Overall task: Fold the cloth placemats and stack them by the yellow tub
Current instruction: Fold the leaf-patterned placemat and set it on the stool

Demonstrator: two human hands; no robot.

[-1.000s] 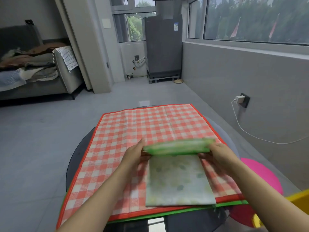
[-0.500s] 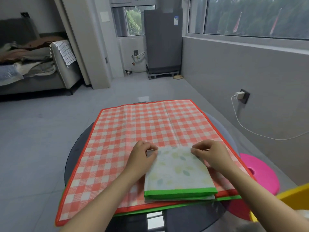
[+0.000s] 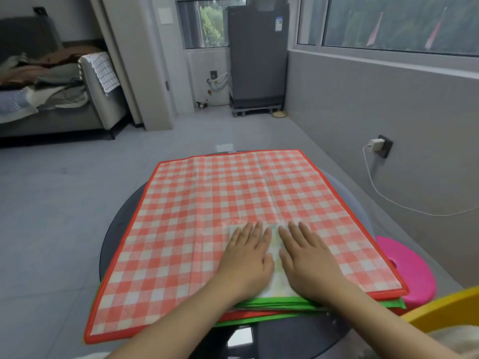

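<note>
Pressing down with both palms, the person is flattening a folded green-edged placemat [image 3: 276,268] near the front edge of the round dark table [image 3: 114,231]. The left hand [image 3: 246,260] and the right hand [image 3: 308,260] are lying side by side on it, with fingers straight and slightly spread, gripping nothing. Only a narrow pale strip of the folded placemat is showing between the hands, and its green border is showing in front of the wrists. It is resting on a big red checked placemat [image 3: 207,208], which is lying open and flat over most of the table. Under the checked one, more green and red edges are sticking out at the front. The yellow tub [image 3: 445,305] is standing at the lower right, just beside the table, and a pink round cushion [image 3: 412,270] is sitting behind it, near the grey wall.
</note>
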